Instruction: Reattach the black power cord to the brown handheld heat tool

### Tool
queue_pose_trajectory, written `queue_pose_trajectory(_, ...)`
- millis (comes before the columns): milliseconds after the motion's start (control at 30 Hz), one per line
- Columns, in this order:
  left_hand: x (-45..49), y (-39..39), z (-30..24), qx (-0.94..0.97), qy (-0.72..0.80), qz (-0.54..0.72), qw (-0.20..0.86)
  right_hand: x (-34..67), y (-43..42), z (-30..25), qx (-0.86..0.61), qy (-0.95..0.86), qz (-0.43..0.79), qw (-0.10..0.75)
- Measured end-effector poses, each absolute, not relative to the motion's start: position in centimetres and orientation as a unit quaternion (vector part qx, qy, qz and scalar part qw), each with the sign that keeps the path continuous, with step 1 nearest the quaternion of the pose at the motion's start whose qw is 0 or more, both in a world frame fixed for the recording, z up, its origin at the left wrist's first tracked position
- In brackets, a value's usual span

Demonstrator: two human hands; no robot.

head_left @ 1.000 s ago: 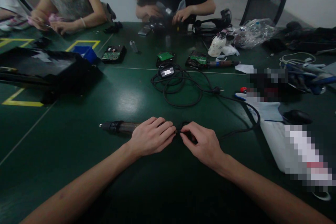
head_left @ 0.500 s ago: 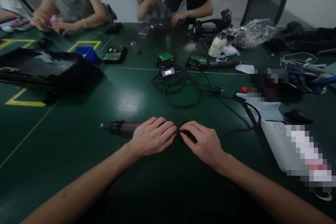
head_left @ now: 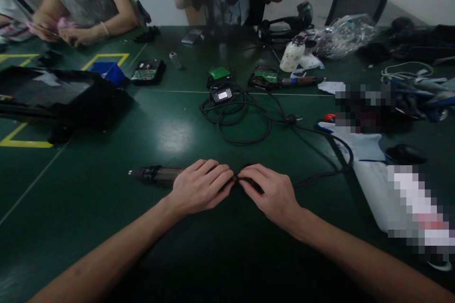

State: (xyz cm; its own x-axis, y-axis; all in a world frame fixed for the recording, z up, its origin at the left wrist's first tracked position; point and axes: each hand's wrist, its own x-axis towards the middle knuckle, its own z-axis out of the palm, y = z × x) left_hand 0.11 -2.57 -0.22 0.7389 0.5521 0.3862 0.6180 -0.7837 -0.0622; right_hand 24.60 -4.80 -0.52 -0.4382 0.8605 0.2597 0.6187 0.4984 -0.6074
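My left hand [head_left: 203,186] is wrapped over the rear of an electric screwdriver [head_left: 156,174], which lies along the table with its bit end pointing left. Facing it, my right hand [head_left: 270,185] pinches the end of a black power cable [head_left: 313,181]; fingers hide most of the connector. A small brassy bit shows between the two hands' fingertips, at the screwdriver's tail. Whether plug and socket are joined I cannot tell. From my right hand the cable curves right and back to a coil with a labelled black adapter [head_left: 222,95] and a mains plug [head_left: 292,119].
Circuit-board units [head_left: 219,74], a second screwdriver [head_left: 302,80] and a cream bottle [head_left: 293,55] stand behind the coil. A black tray-like housing [head_left: 53,94] and a blue bin [head_left: 108,72] sit left; a white glove [head_left: 362,147] lies right. Two people [head_left: 227,4] work across the table [head_left: 106,208].
The view has shifted slightly. My hands stay at the screwdriver's tail, with the brassy bit now showing more clearly. The person opposite has raised both hands from the table.
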Motion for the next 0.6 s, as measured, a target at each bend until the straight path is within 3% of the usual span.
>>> queue_pose_trajectory(600, 0.01, -2.62, -0.03, -0.930, -0.310, -0.172, 0.100, 24.86, -4.91, -0.45, -0.465, -0.801, 0.255, 0.279)
